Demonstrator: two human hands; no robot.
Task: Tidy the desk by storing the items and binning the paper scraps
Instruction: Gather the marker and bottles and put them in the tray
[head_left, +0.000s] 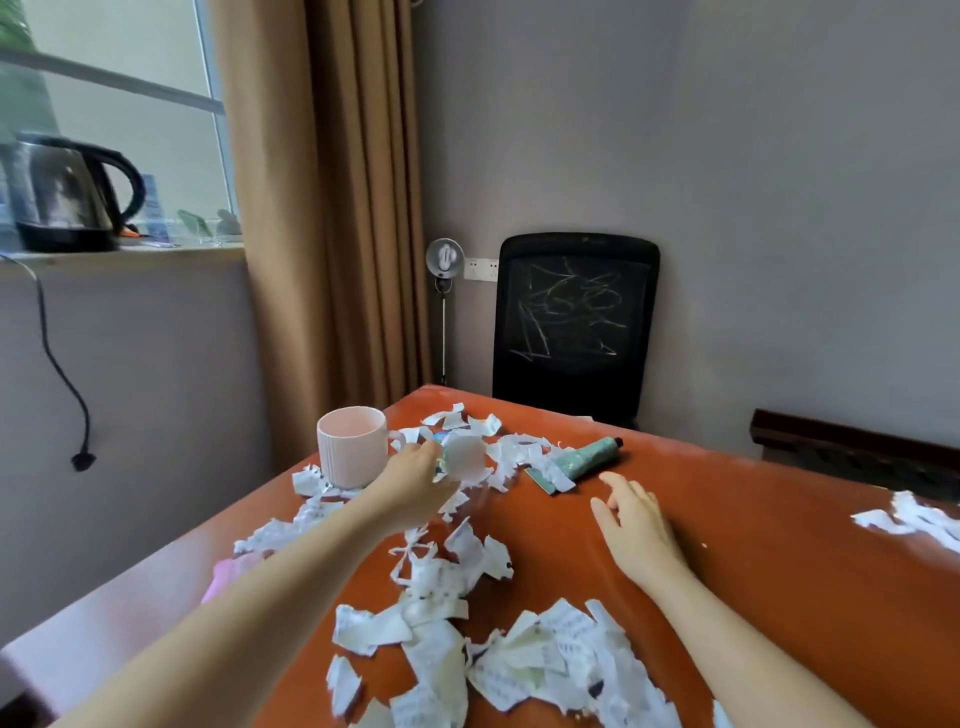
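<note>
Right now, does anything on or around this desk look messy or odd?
Yes: torn paper scraps litter the desk, a green tube lies on its side, and the black chair behind has pale scribbles across its backrest.

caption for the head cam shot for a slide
Left hand reaches beside the pink mug, right hand rests on the orange desk amid paper scraps and a green tube.

Far beyond the right hand (636, 525) a black chair (574, 322) stands against the grey wall (779, 182). Beyond the left hand (415, 473) hangs a brown curtain (332, 208). Further left, a window (119, 104) lets in daylight. A kettle (67, 192) sits on its sill (156, 254).
</note>
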